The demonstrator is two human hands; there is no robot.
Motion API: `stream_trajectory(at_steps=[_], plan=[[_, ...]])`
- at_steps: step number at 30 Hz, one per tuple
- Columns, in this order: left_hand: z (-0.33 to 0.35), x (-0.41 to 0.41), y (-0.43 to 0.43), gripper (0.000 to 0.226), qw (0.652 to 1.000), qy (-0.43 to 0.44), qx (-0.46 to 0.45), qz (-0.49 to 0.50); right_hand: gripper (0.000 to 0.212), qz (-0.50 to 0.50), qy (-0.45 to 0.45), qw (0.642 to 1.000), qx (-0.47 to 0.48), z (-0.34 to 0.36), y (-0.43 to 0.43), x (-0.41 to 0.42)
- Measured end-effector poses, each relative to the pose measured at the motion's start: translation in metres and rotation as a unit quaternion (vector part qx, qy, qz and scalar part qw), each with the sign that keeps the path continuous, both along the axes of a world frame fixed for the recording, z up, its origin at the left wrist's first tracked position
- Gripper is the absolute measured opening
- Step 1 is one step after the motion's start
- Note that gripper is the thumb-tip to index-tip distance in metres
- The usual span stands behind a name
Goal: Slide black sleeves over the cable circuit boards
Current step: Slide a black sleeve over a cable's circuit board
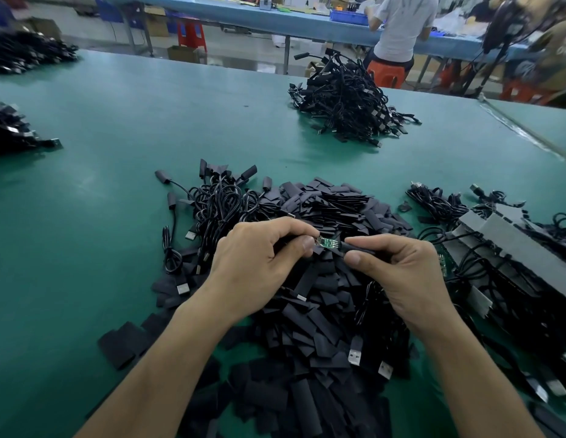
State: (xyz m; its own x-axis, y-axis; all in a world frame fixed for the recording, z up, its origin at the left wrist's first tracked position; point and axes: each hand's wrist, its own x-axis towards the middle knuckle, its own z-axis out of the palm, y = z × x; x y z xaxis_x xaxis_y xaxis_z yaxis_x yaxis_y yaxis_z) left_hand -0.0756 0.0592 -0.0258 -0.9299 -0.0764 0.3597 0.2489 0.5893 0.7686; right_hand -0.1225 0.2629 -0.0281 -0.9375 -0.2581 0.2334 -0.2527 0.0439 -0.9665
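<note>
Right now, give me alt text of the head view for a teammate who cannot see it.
Two bare hands hold a green circuit board between them: the left hand pinches one end, the right hand pinches a black sleeve at the other. Below lies a heap of loose black sleeves on a green table, with piles of black cables around.

circuit board (326,242) ends hidden by fingers (302,245), cable pile (10,131) cropped at left
</note>
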Motion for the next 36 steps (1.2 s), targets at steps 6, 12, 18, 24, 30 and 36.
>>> stream_trajectory(at_steps=[6,12,18,24,30,36], plan=[[-0.001,0.000,0.000,0.016,1.000,0.010,-0.019,0.002,0.026,0.015,-0.020,1.000,-0.004,-0.001,0.001,-0.001],[0.000,0.001,0.001,0.022,0.999,0.016,-0.040,0.002,0.028,0.009,0.002,1.000,0.024,-0.003,0.000,0.000],[-0.003,-0.001,0.000,0.019,0.999,0.012,-0.050,0.009,0.023,0.004,0.051,0.997,0.059,-0.005,-0.002,-0.001],[-0.006,-0.002,-0.002,0.014,1.000,0.000,-0.030,0.008,0.029,0.015,0.036,0.998,0.047,-0.009,-0.003,0.000],[-0.005,-0.003,-0.001,0.019,1.000,-0.003,0.008,-0.013,0.027,0.001,0.069,0.996,0.052,-0.012,-0.006,0.002],[-0.004,-0.002,-0.002,0.021,0.999,-0.014,0.028,-0.043,0.027,-0.025,0.160,0.984,0.079,-0.014,-0.010,0.003]])
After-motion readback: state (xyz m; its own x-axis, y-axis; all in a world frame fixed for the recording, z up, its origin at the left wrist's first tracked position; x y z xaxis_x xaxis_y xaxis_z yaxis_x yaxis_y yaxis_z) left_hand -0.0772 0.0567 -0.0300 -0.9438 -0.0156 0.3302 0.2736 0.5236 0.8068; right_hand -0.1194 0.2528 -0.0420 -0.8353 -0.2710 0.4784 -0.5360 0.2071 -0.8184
